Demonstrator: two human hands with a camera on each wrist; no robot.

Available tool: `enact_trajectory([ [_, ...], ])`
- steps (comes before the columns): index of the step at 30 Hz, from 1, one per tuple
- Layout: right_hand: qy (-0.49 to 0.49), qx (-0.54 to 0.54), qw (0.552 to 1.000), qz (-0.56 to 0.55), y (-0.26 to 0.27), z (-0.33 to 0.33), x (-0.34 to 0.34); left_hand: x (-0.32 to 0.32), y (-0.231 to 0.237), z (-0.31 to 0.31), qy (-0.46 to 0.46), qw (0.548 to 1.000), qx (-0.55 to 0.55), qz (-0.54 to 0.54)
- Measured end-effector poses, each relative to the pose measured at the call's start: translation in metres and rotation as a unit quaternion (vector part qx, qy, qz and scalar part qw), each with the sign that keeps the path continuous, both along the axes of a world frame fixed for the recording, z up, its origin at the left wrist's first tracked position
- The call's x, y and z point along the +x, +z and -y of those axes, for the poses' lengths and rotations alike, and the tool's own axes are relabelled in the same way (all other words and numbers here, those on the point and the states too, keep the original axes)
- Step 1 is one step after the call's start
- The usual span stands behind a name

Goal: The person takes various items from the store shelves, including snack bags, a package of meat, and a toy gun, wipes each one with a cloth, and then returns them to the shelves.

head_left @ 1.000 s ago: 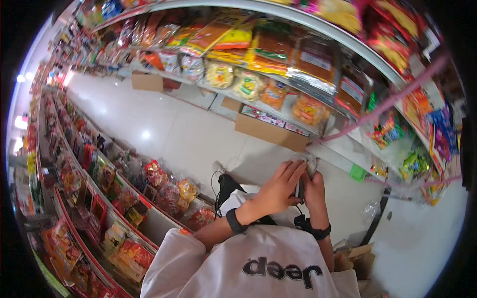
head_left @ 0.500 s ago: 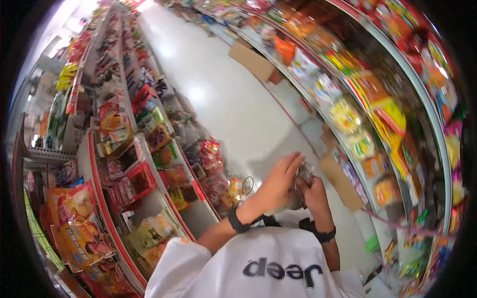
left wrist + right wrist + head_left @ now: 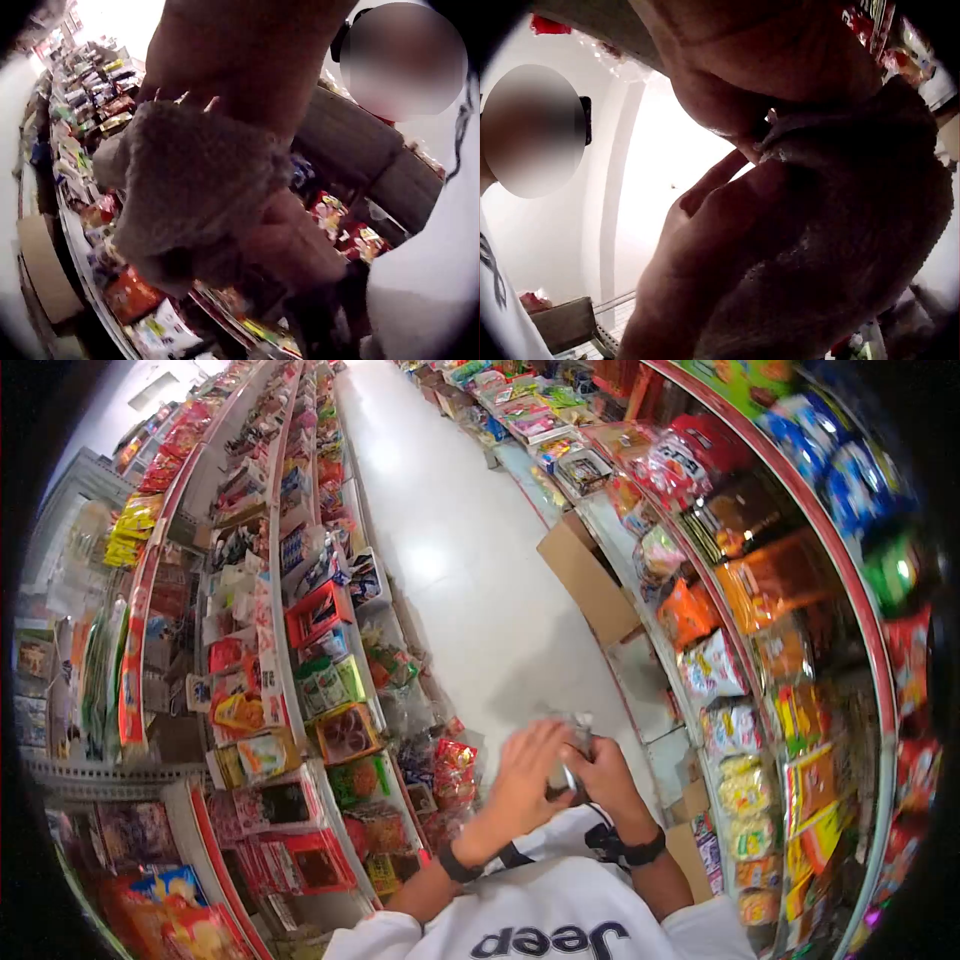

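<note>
A shopper's two hands meet over a grey cloth (image 3: pixel 199 184) in a store aisle, held in front of a white shirt (image 3: pixel 560 915) lettered "Jeep." The left hand (image 3: pixel 520 780) reaches in from its own side with the elbow bent, its back turned up and its fingers long, nearly straight and slightly blurred, laid against the cloth rather than curled around it. Opposite, the right hand (image 3: pixel 612 780) angles inward, clamped on the cloth, its thumb lying across the near face; the fingers beneath are largely hidden from the head view. The cloth sits between the two palms, off the floor (image 3: pixel 450 630) and bunched, with its fuzzy edge showing at close range in both wrist views. Black bands circle both wrists, one just behind the left hand (image 3: pixel 460 865), the other just behind the right (image 3: pixel 645 850). Near the left hand, on its outer side, lies a red packet (image 3: pixel 455 760); farther out run snack shelves. Beyond the right hand, on its outer side, yellow packets (image 3: pixel 745 785) line a shelf, while a carton (image 3: pixel 590 580) stands well ahead of both hands.
</note>
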State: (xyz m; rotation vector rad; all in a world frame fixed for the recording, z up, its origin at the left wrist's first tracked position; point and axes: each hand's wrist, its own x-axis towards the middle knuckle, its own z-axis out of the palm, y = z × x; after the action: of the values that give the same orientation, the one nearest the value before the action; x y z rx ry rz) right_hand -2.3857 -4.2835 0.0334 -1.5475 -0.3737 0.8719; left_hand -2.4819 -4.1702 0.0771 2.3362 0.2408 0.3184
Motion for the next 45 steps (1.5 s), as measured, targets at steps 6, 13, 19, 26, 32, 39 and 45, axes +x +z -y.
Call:
enact_trajectory([
  [6,0.155,-0.062,0.981,0.095,0.053,-0.143,0.090,0.076,0.037,-0.146,0.101,0.993,0.018,0.061],
  [13,0.117,-0.086,0.975,0.168,0.055,-0.297,0.202,0.169,0.010,-0.271,0.064,0.990,-0.040,0.115],
  [19,0.012,-0.102,0.982,0.161,0.061,-0.417,0.262,0.274,0.015,-0.437,0.014,0.991,-0.036,0.125],
  [26,-0.116,0.009,0.989,0.087,0.072,-0.539,0.355,0.370,0.036,-0.556,-0.135,0.968,-0.087,0.193],
  [32,-0.117,0.228,0.943,-0.212,0.074,-0.687,0.395,0.425,0.038,-0.710,-0.085,0.940,-0.151,0.295],
  [39,0.130,-0.022,0.981,0.144,0.052,-0.897,0.488,0.461,0.010,-0.891,0.088,0.969,-0.056,0.223],
  [45,0.348,-0.042,0.874,0.337,0.075,-1.112,0.538,0.488,0.013,-1.029,0.263,0.955,0.000,0.140],
])
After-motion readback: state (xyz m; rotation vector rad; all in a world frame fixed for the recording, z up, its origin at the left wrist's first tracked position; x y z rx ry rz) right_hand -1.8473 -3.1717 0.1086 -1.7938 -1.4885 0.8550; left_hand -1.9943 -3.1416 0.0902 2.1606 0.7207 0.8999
